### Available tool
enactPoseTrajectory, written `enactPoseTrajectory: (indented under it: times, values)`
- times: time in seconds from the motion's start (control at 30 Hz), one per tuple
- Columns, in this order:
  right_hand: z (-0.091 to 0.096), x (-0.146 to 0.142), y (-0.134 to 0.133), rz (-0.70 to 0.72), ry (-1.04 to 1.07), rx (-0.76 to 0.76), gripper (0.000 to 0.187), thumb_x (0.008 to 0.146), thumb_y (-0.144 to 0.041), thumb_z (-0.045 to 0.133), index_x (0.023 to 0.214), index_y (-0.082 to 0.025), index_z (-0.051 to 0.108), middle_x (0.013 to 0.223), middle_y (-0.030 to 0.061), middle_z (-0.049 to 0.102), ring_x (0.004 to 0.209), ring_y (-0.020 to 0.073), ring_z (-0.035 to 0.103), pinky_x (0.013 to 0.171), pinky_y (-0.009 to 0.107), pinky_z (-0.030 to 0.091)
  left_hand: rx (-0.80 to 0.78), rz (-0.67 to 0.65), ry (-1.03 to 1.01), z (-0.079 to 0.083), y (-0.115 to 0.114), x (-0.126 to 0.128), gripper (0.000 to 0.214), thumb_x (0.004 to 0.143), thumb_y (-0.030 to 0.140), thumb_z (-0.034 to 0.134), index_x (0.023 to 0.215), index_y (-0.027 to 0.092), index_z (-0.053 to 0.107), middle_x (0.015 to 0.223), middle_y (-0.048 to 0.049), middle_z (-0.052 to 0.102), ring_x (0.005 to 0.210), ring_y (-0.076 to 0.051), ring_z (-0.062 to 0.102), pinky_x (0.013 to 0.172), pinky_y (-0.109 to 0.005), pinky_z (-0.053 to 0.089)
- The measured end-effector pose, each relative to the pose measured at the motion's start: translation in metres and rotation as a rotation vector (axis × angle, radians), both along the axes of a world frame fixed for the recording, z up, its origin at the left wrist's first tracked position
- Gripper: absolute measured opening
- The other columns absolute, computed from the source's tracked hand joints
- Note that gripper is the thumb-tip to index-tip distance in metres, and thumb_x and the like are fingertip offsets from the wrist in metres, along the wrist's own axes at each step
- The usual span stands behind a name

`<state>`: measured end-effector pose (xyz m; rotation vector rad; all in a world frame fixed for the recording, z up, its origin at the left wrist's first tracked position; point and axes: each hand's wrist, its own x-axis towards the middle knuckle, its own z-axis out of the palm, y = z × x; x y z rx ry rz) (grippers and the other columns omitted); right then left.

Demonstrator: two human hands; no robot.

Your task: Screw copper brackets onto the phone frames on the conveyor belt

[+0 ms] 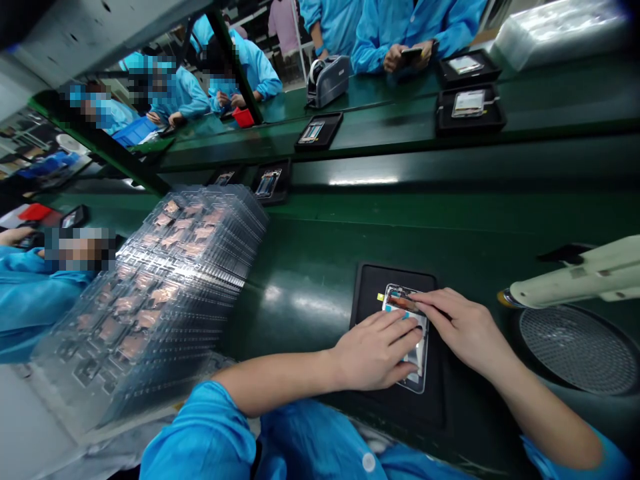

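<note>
An opened phone body (421, 377) with a silvery rim lies in a black tray (367, 293) before me. My left hand (383, 347) rests palm down across its middle, fingers spread, covering much of the inside. Across the upper part of the phone sits a copper-coloured piece (400, 302). My right hand (463, 327) comes in from the right, thumb and fingertips pinched at the right end of that piece. A small yellow tab (381, 297) sticks out at the phone's upper left edge.
Left of me stands a tall stack of clear plastic trays (200, 293) holding copper-coloured pieces. A pale lamp-like arm (575, 277) and a round mesh disc (577, 350) are at right. Beyond, black trays with phones (273, 181) line the green bench; co-workers in blue (415, 33) sit opposite.
</note>
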<state>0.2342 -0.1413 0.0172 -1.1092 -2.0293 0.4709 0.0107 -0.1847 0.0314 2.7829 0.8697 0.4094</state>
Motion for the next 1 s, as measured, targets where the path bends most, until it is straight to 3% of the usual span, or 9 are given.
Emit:
enactPoseTrajectory:
  times: [0.53,0.73,1.0]
  values:
    - [-0.005,0.0,0.001,-0.019,-0.029,-0.037,0.026,0.105,-0.034,0.049,0.106,-0.023,0.072,0.099,0.0046,0.072,0.088,0.0211,0.068,0.076,0.036,0.058,-0.036,-0.005,0.01,0.003,0.001,0.0,0.05,0.105,0.043,0.049,0.14,0.007,0.052,0.152,-0.0166,0.051,0.147,-0.027,0.042,0.125,-0.04,0.034]
    - [-0.012,-0.005,-0.002,-0.111,-0.108,0.05,0.028,0.105,-0.033,0.047,0.107,-0.021,0.072,0.102,0.0084,0.067,0.094,0.0238,0.063,0.08,0.04,0.056,-0.04,0.012,-0.016,0.004,0.002,0.0,0.051,0.105,0.043,0.049,0.142,0.01,0.051,0.152,-0.0158,0.052,0.148,-0.028,0.041,0.124,-0.041,0.035]
    - [-0.012,0.001,-0.01,-0.073,-0.195,0.125,0.028,0.106,-0.029,0.045,0.117,-0.02,0.069,0.12,0.0091,0.067,0.111,0.0287,0.06,0.095,0.049,0.054,-0.046,0.152,0.025,0.006,0.012,-0.009,0.061,0.101,0.051,0.055,0.147,0.012,0.047,0.152,-0.0169,0.05,0.146,-0.034,0.042,0.119,-0.05,0.04]
